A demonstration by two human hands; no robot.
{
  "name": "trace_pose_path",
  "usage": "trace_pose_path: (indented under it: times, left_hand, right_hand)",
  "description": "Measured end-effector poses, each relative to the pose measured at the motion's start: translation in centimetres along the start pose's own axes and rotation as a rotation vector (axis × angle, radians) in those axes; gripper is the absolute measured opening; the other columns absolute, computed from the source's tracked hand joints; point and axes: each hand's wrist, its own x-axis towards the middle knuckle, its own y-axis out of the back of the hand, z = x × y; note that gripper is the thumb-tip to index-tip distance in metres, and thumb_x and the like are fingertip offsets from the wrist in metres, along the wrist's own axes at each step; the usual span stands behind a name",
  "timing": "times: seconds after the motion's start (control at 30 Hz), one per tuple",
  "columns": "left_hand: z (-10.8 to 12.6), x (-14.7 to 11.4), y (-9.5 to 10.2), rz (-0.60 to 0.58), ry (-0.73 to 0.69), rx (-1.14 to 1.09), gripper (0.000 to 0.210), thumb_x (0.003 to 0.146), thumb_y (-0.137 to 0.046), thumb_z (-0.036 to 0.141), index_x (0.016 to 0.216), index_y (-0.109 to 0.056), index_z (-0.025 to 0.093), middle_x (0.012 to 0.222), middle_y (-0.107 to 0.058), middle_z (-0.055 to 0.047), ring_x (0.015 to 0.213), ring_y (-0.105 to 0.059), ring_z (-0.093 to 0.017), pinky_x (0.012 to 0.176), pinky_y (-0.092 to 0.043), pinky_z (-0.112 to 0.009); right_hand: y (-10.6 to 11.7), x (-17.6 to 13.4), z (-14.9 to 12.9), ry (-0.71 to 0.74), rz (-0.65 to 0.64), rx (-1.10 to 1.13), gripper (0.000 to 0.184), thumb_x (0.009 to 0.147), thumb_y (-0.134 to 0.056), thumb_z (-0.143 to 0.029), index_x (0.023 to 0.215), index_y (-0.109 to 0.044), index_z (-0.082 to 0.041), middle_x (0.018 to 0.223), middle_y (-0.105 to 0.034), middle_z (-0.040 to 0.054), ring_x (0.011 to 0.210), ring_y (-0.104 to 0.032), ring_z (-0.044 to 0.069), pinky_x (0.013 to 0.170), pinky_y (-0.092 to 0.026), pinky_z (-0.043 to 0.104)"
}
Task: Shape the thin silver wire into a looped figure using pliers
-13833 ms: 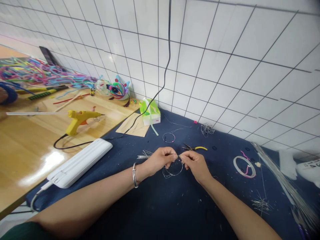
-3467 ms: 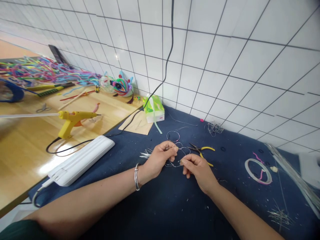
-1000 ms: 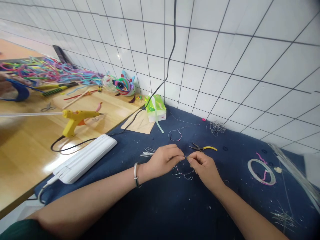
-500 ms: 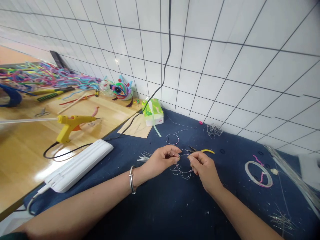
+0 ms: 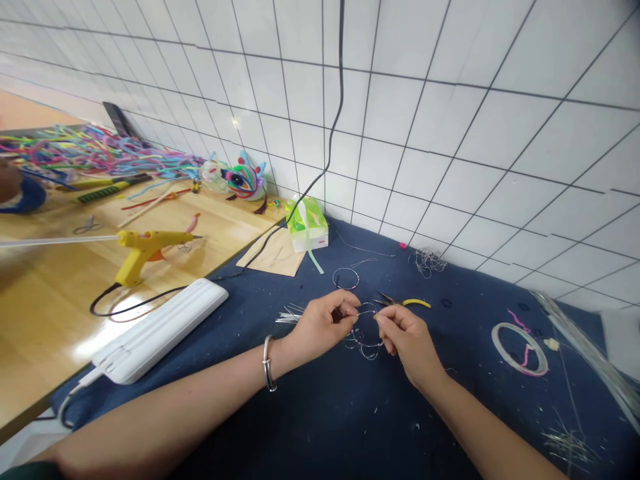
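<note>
Between my hands is a thin wire ring (image 5: pixel 367 345) with small pinkish beads and fine loops along its lower side. My left hand (image 5: pixel 327 320), with a silver bangle at the wrist, pinches the ring's upper left part. Thumb and forefinger of my right hand (image 5: pixel 404 332) pinch it on the right. The fingertips are a little apart, with thin wire spanning the gap. Just behind my right hand lie pliers (image 5: pixel 415 303) with a yellow handle. A second beaded wire ring (image 5: pixel 346 278) rests on the dark blue cloth beyond my left hand.
On the left are a white power strip (image 5: pixel 160 330) and a yellow glue gun (image 5: pixel 145 250). A tissue pack (image 5: pixel 309 230) stands by the wall, under a hanging black cable (image 5: pixel 333 133). Tangled wire (image 5: pixel 429 262) and a white wire coil (image 5: pixel 500 347) lie to the right.
The wire between my fingertips has shifted slightly, and the beaded ring hangs at a slightly different angle. Both hands keep their pinch. At the far left edge, someone's hand or arm has come into view.
</note>
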Motion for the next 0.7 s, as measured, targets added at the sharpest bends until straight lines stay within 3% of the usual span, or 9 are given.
trace_pose_path:
  times: [0.17,0.37,0.53,0.7]
  left_hand:
    - [0.30,0.20,0.36,-0.117,0.057,-0.104,0.016,0.078,-0.054,0.030,0.082,-0.057,0.015,0.066,-0.053,0.001,0.060,-0.047,-0.009,0.056,-0.040,-0.021]
    - [0.31,0.14,0.12,0.042,0.150,-0.301,0.021,0.080,-0.053,0.035,0.076,-0.054,0.014,0.064,-0.051,0.002,0.055,-0.044,-0.007,0.053,-0.038,-0.020]
    - [0.14,0.32,0.19,-0.030,0.190,-0.368,0.022,0.080,-0.054,0.034,0.075,-0.055,0.013,0.064,-0.053,0.001,0.058,-0.047,-0.008,0.058,-0.039,-0.021]
    - [0.29,0.49,0.41,-0.045,0.189,-0.361,0.020,0.080,-0.055,0.032,0.073,-0.055,0.013,0.064,-0.052,0.002,0.057,-0.045,-0.007,0.058,-0.036,-0.021]
  right_hand:
    - [0.09,0.04,-0.17,0.028,-0.005,-0.071,0.022,0.079,-0.050,-0.038,0.077,-0.057,-0.017,0.059,-0.048,-0.0037,0.044,-0.040,0.006,0.043,-0.033,0.019]
    - [-0.17,-0.15,-0.19,0.018,-0.075,-0.063,0.023,0.080,-0.049,-0.037,0.091,-0.058,-0.019,0.068,-0.056,-0.0018,0.050,-0.047,0.007,0.046,-0.037,0.019]
    - [0.05,-0.20,-0.16,0.043,-0.018,-0.137,0.027,0.083,-0.045,-0.039,0.096,-0.059,-0.020,0.066,-0.055,-0.0022,0.048,-0.044,0.007,0.047,-0.037,0.020]
    - [0.23,-0.23,-0.34,0.142,0.004,-0.321,0.027,0.084,-0.044,-0.037,0.095,-0.063,-0.021,0.066,-0.056,-0.0013,0.056,-0.051,0.010,0.054,-0.041,0.022]
